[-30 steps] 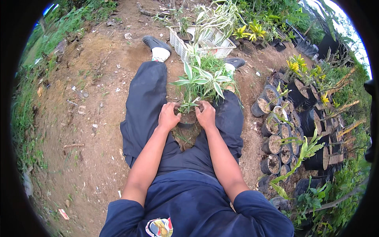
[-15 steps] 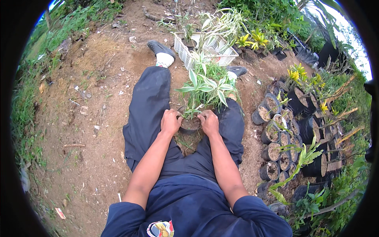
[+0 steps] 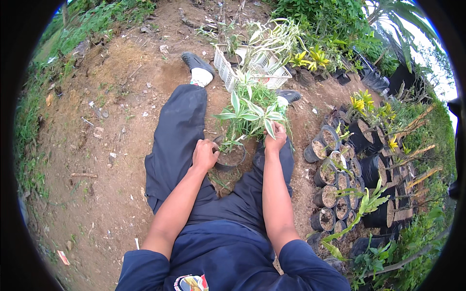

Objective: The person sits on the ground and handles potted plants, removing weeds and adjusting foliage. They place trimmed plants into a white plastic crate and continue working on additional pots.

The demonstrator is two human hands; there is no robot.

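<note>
A round dark plant pot [image 3: 233, 165] stands on the ground between my legs, with soil and a small striped-leaf plant [image 3: 230, 143] in it. My left hand [image 3: 206, 154] is closed on the pot's left rim. Up and to the right of the pot, my right hand [image 3: 275, 137] has its fingers pressed together beside a green-and-white leaf. That leaf belongs to a larger variegated plant [image 3: 251, 114] and partly covers the fingertips, so what they pinch is hidden. Thin grass [image 3: 262, 97] grows thickly around and behind this plant.
Beyond the plants lies a white plastic crate [image 3: 224, 68] holding long-leaved plants. Many soil-filled black pots [image 3: 326, 195] crowd the right side, among yellow-leaved plants [image 3: 363, 100] and slanting wooden sticks [image 3: 412, 156]. My outstretched legs flank the work. Brown earth [image 3: 111, 194] stretches to the left.
My right hand has left the pot's right side and moved up and right to the larger plant's leaves. My left hand stays at the pot's left rim.
</note>
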